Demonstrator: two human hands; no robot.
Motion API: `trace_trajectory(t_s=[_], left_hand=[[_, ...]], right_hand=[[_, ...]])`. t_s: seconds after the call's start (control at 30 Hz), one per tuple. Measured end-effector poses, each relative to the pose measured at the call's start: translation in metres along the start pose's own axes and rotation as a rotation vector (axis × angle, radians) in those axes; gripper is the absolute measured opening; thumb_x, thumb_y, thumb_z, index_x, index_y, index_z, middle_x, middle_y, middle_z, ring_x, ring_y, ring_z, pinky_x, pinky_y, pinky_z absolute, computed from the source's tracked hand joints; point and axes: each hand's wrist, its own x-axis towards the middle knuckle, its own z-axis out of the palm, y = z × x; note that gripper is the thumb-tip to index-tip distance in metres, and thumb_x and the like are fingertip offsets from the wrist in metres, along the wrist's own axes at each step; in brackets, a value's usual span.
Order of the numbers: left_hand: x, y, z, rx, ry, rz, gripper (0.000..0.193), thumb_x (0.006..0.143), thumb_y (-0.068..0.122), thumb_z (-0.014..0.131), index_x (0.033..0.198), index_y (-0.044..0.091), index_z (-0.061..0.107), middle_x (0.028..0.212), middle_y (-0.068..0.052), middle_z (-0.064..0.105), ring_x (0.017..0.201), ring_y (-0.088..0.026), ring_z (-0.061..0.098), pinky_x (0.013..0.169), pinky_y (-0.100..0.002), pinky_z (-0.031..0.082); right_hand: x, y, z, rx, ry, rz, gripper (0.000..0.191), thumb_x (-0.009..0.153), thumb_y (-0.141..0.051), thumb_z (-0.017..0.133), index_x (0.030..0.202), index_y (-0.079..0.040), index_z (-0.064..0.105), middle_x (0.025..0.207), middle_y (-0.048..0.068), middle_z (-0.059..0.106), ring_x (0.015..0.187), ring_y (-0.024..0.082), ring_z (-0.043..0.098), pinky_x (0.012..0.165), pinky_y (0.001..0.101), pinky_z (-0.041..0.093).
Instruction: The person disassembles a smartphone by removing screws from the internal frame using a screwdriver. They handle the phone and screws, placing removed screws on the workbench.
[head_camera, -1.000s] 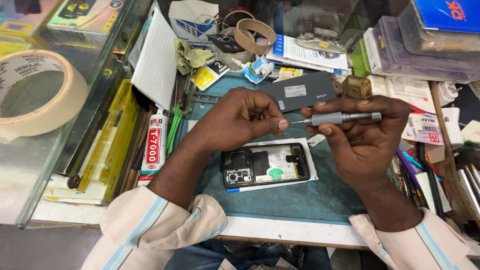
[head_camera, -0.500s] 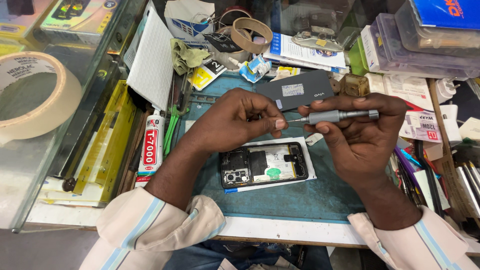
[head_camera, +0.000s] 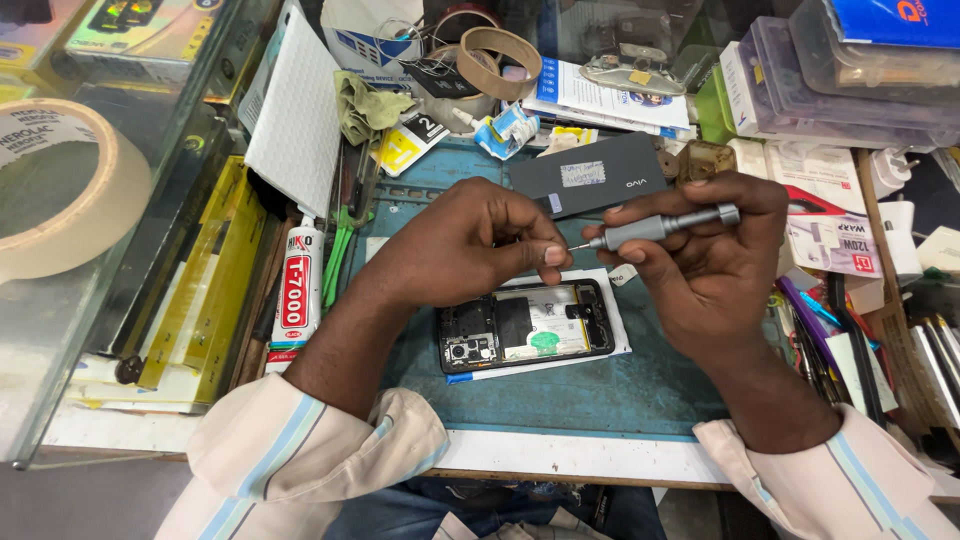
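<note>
My right hand (head_camera: 710, 265) grips a grey precision screwdriver (head_camera: 655, 228), held level with its tip pointing left. My left hand (head_camera: 465, 245) is pinched at that tip, thumb and fingers closed as if on something tiny that I cannot make out. Both hands hover just above an opened phone (head_camera: 525, 325) with its back off, battery and camera showing, lying on a white sheet on the blue-green work mat (head_camera: 600, 385). A dark grey phone back cover (head_camera: 590, 185) lies behind the hands.
A tube of glue (head_camera: 297, 290) and green tweezers (head_camera: 340, 255) lie left of the mat. A roll of tape (head_camera: 55, 190) rests on the glass counter at far left. Boxes, booklets and plastic cases (head_camera: 850, 80) crowd the back and right; pens (head_camera: 815, 340) lie at right.
Both hands have stayed together over the phone; the screwdriver has tilted very slightly and the view has shifted a little.
</note>
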Motion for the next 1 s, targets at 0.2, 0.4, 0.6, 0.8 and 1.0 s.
trace_trajectory(t_s=[0.2,0.4,0.6,0.8,1.0], left_hand=[[0.003,0.007,-0.008,0.007,0.032,-0.193,0.02,0.1,0.027,0.066,0.101,0.013,0.081,0.085,0.002,0.082,0.058,-0.01,0.064,0.055,-0.03,0.054],[-0.026,0.005,-0.041,0.625,-0.02,-0.219,0.021,0.076,0.03,0.086,0.084,0.012,0.08,0.073,-0.006,0.077,0.065,-0.019,0.072,0.062,-0.037,0.055],[-0.057,0.007,-0.061,0.639,-0.136,-0.459,0.021,0.065,0.027,0.09,0.08,0.015,0.083,0.076,-0.002,0.078,0.071,-0.018,0.074,0.065,-0.035,0.056],[-0.057,0.015,-0.062,0.676,-0.159,-0.515,0.022,0.065,0.025,0.091,0.082,0.014,0.083,0.08,-0.005,0.08,0.073,-0.019,0.076,0.069,-0.036,0.057],[-0.054,0.015,-0.076,0.66,-0.156,-0.567,0.021,0.066,0.024,0.09,0.081,0.012,0.083,0.078,-0.005,0.08,0.071,-0.02,0.076,0.068,-0.038,0.058]], right_hand=[[-0.003,0.003,0.006,0.002,-0.022,0.029,0.054,0.107,0.004,0.063,0.147,-0.014,0.032,0.123,0.021,0.067,0.118,0.023,0.071,0.101,0.0396,0.065],[0.01,-0.012,0.028,-0.02,-0.078,0.067,0.055,0.108,0.011,0.063,0.146,-0.013,0.029,0.122,0.02,0.064,0.12,0.022,0.07,0.105,0.041,0.066],[0.038,-0.03,0.055,-0.21,-0.298,0.067,0.062,0.101,0.01,0.068,0.148,-0.011,0.033,0.121,0.017,0.063,0.114,0.022,0.072,0.097,0.0348,0.066],[0.044,-0.033,0.09,-0.329,-0.351,0.022,0.056,0.101,0.004,0.069,0.147,-0.008,0.039,0.117,0.014,0.068,0.113,0.021,0.075,0.091,0.0308,0.066],[0.05,-0.013,0.097,-0.332,-0.406,0.051,0.054,0.1,0.001,0.069,0.146,-0.008,0.042,0.114,0.014,0.069,0.111,0.022,0.076,0.091,0.0326,0.067]])
